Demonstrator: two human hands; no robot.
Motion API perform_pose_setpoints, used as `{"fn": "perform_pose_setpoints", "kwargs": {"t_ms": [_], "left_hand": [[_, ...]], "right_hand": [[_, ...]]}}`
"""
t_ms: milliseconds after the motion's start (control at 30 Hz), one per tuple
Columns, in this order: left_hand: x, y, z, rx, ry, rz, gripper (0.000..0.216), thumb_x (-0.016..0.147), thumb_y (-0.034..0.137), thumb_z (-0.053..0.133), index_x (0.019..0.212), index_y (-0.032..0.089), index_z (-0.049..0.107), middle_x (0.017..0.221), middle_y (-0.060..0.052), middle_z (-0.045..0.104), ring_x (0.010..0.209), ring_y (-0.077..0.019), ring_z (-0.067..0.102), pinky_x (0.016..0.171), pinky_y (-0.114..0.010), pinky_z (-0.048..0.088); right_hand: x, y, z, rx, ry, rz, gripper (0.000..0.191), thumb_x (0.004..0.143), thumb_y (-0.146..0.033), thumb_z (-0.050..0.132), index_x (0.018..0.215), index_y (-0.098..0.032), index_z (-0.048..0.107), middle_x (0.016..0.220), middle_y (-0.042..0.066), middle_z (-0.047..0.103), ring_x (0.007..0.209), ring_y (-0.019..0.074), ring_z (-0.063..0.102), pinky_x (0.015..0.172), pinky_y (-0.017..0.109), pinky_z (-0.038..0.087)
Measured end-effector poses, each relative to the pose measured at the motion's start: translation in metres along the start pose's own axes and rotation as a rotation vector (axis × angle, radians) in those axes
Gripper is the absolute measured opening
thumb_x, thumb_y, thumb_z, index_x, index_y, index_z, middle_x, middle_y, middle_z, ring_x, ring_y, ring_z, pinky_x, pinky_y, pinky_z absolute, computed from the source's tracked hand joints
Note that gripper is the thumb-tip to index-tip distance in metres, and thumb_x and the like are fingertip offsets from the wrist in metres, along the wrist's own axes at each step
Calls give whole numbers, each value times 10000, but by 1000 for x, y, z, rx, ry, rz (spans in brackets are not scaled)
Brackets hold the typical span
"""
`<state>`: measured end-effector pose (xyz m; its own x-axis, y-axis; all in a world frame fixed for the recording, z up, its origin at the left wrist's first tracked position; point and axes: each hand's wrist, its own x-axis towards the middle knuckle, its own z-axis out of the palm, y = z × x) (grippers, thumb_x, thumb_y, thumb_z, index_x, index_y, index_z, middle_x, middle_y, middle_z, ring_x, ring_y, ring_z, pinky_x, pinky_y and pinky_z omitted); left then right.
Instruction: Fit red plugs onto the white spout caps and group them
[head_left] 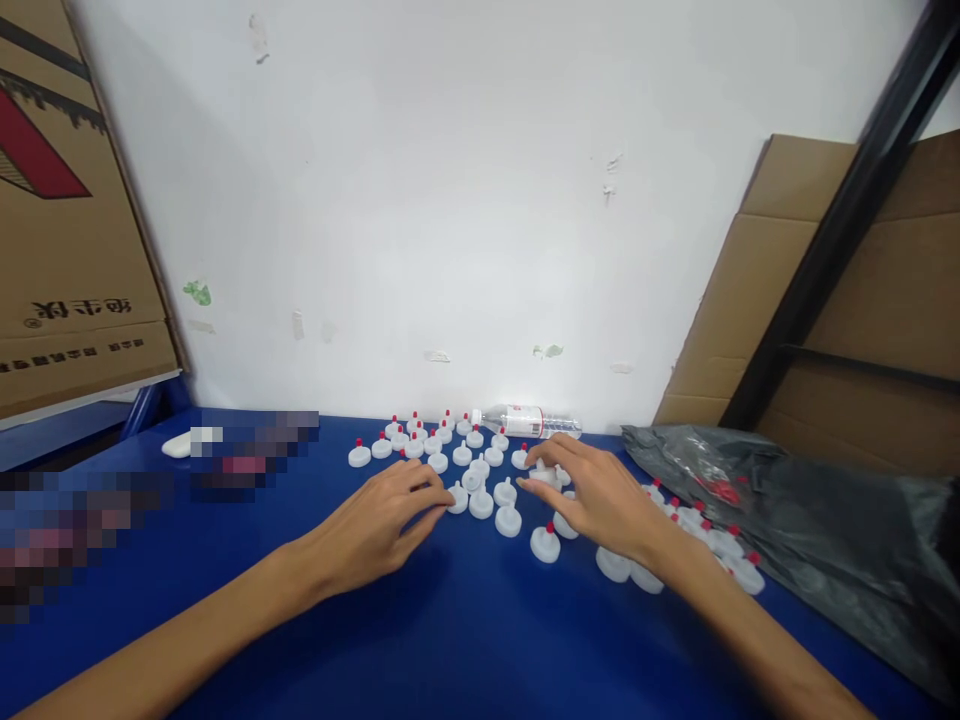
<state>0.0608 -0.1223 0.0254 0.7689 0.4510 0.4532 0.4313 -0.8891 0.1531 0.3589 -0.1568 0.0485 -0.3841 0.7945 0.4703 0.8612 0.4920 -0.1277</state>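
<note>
Several white plastic caps with red tips [480, 468] lie spread over a blue table [465, 640]. My left hand [382, 522] rests palm down at the left side of the group, its fingertips against one white cap [457, 497]; the fingers are together and curled, and I cannot make out whether they grip it. My right hand [592, 492] lies over the right side of the group, fingers bent down on a cap [541, 474] beneath them. More caps [712, 545] trail along the right forearm.
A clear plastic bottle [529, 421] lies on its side against the white wall behind the caps. A black plastic bag [810, 530] fills the right of the table. Cardboard boxes [67, 250] stand at left and cardboard sheets with a black metal frame [847, 230] at right.
</note>
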Motion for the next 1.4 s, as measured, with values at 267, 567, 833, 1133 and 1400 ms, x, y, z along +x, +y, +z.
{"fn": "perform_pose_setpoints", "kwargs": {"t_ms": [267,567,833,1133,1400], "left_hand": [[0,6,7,-68,155,-47,157,1035,273,535,1031,197,671,929,-39,698,852,-181,623,786,-307,475],[1,16,12,-192,249,-29,120,1000,247,612,1087,226,692,963,2,766,797,-158,680,786,-305,463],[-2,11,18,-3,146,23,253,1076,291,432,1087,192,665,917,-37,733,783,-185,629,718,-340,396],[-5,22,14,-82,35,42,249,986,105,349,813,195,504,768,-24,595,727,-184,467,711,-341,340],[-5,23,12,-123,60,47,273,1037,163,349,816,194,505,751,-18,584,717,-178,471,715,-344,353]], "right_hand": [[-5,-33,9,175,3,-233,381,1024,-267,531,1397,-280,454,1322,75,615,1203,227,621,993,393,542],[-9,-41,26,246,76,-303,412,988,-241,609,1373,-234,461,1220,94,675,1125,222,641,935,388,573],[-11,-48,26,234,81,-364,282,1037,-207,496,1315,-229,455,1189,95,673,1114,222,625,915,389,575],[-17,-61,35,137,95,-460,206,1015,-101,437,1178,-211,497,1050,89,679,1036,232,637,846,383,570],[-16,-60,34,97,124,-480,184,1031,-152,464,1206,-203,494,1096,87,690,1060,246,635,899,415,567]]}}
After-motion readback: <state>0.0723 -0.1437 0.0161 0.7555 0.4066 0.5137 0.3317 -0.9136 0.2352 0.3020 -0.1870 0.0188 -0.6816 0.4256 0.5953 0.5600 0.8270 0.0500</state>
